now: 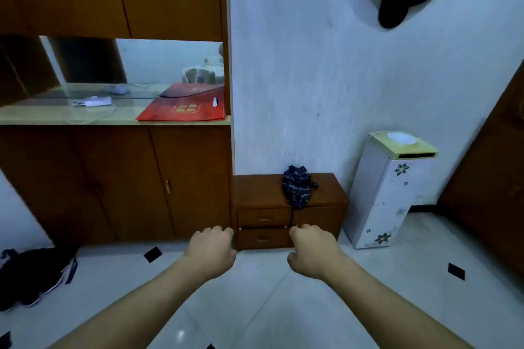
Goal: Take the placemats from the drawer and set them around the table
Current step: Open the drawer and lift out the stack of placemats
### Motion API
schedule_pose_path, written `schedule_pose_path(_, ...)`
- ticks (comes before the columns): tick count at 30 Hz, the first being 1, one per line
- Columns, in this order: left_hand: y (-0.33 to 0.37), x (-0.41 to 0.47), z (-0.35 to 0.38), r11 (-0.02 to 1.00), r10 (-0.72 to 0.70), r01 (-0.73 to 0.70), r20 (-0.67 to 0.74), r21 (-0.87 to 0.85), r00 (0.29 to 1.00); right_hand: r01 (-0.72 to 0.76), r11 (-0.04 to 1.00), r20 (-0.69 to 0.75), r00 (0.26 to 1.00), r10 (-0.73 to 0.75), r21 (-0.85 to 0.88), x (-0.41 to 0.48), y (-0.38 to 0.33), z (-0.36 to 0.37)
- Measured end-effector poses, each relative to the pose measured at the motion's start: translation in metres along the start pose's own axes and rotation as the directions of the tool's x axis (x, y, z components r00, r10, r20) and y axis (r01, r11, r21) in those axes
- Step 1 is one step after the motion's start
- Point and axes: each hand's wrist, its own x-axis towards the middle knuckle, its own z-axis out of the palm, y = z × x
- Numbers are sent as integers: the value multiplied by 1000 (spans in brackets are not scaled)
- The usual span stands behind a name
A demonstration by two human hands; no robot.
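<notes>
Task barely begun. Your left hand and right hand reach toward the drawer chest, each grip curled, holding nothing. Upper drawer and lower drawer look closed. Placemats unseen, presumably inside. Table out of view. Opening, taking, laying all to do.

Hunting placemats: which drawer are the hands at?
The lower drawer: left hand and right hand flank its top corners; the upper drawer lies above them.
</notes>
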Motion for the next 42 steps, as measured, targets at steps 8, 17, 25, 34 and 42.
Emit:
schedule_pose_path(8,4,122,7,997,80,-80,36,-13,996,-104,995,34,994,103,6,104,54,6)
schedule_pose_path(17,20,286,26,999,-10,13,77,-44,997,-7,997,55,998,3,83,269,154,24)
schedule_pose_path(25,14,387,46,989,-79,92,113,-118,991,96,990,146,983,-110,99,388,194,37)
schedule_pose_path(34,-21,523,100,989,-1,23,150,-149,989,69,975,167,980,-106,212,493,215,86)
schedule_pose_path(42,-32,617,226,981,8,51,304,-186,952,-85,945,233,972,10,315,569,240,203)
